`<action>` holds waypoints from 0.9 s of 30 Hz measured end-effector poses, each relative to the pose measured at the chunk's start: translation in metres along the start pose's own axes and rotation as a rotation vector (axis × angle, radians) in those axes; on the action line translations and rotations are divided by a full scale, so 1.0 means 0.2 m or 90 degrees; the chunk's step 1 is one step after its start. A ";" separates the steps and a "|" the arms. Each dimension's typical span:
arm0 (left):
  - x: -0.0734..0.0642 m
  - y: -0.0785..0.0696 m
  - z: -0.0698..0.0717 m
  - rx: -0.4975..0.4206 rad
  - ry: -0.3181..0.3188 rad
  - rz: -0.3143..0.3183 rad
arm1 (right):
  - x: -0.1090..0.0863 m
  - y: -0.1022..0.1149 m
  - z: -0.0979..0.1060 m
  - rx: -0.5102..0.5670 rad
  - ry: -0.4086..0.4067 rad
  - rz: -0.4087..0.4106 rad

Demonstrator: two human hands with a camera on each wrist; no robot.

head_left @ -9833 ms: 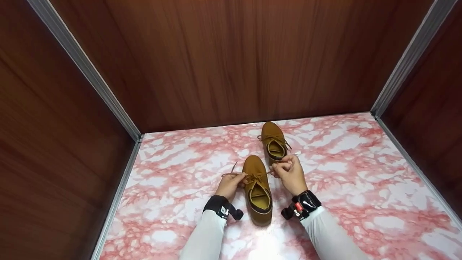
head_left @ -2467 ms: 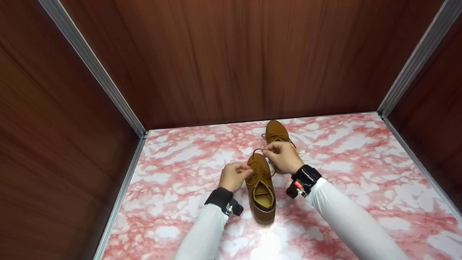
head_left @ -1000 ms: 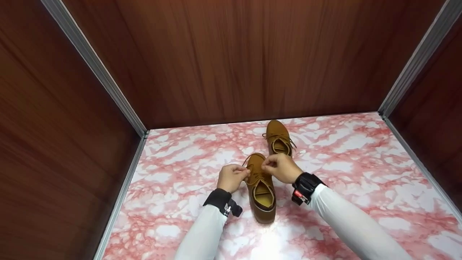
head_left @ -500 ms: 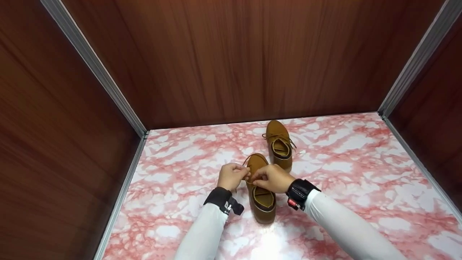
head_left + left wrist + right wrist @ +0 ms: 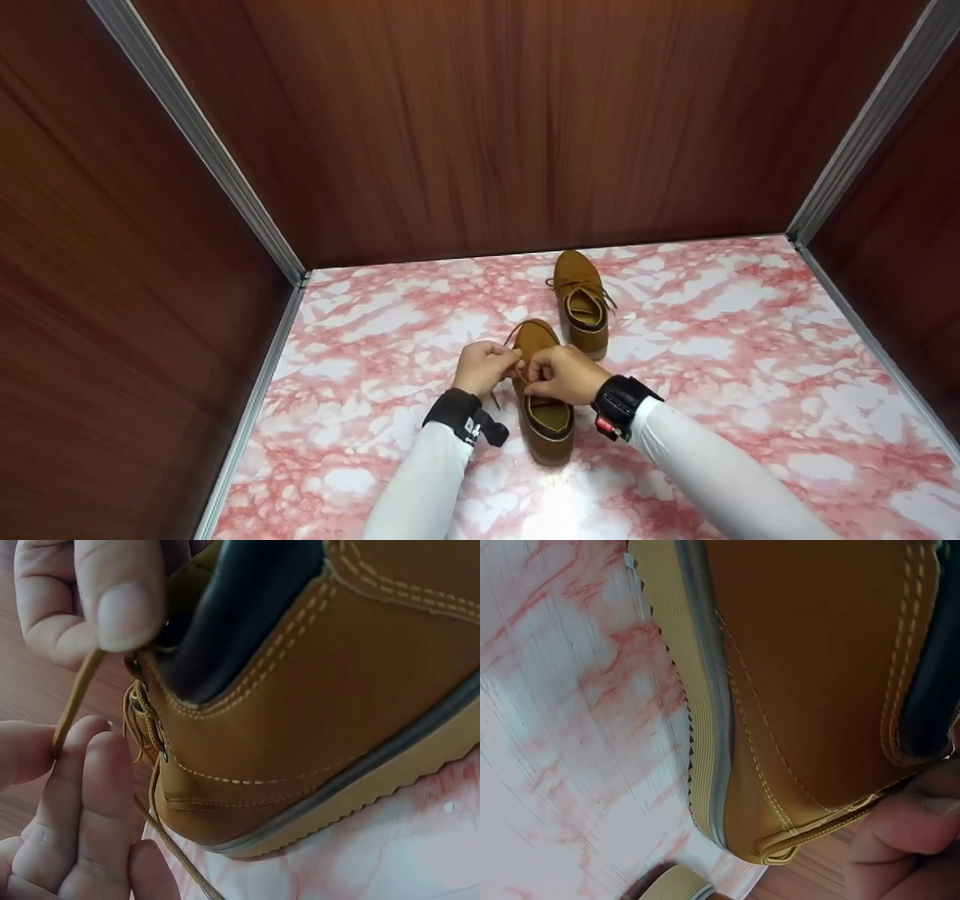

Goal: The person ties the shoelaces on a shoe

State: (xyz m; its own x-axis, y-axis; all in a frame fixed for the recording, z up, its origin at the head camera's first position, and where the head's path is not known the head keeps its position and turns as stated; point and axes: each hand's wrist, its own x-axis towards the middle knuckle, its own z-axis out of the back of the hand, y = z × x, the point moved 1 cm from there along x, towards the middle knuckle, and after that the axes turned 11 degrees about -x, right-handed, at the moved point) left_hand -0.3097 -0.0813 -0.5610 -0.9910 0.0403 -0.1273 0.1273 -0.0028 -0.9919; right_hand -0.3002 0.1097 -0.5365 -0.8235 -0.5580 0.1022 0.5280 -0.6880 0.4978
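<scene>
A tan lace-up ankle boot stands on the floor, toe pointing away. My left hand is at the left of its laces, pinching a brown shoelace between thumb and fingers. Over the boot's throat, my right hand pinches the same lace, thumb against fingers; the left wrist view has it running between both hands. A thin loop of lace arcs over the toe, and a loose end hangs below the left hand. My right hand hides most of the eyelets in the head view.
The matching boot, its laces in a bow, stands just beyond and to the right, near the back wall. Brown wood-grain panels close in the back and both sides. The floor is red-and-white marbled.
Earlier my hands held laces apart on either side; then the right hand lifted lace above the toe. It has since come down and left, over the throat beside the nearly still left hand.
</scene>
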 end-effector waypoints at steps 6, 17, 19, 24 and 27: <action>0.03 -0.02 0.06 -0.041 -0.016 0.028 | -0.02 -0.02 0.02 0.014 -0.026 -0.025; 0.15 -0.03 0.16 0.173 -0.099 -0.014 | -0.04 -0.05 0.03 0.027 -0.053 -0.037; 0.17 -0.02 0.17 0.242 -0.109 -0.027 | -0.04 -0.05 0.03 0.028 -0.055 -0.039; 0.23 0.01 0.15 0.370 -0.106 -0.058 | -0.05 -0.05 0.03 0.040 -0.056 -0.051; 0.25 0.02 0.13 0.406 -0.082 -0.064 | -0.05 -0.05 0.03 0.040 -0.062 -0.056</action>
State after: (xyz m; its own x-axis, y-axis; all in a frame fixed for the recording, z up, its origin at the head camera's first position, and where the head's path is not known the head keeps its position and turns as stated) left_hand -0.3606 -0.1044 -0.5706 -0.9988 -0.0480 0.0061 0.0239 -0.5986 -0.8007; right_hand -0.2986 0.1251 -0.5373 -0.8837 -0.4473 0.1380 0.4418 -0.6998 0.5614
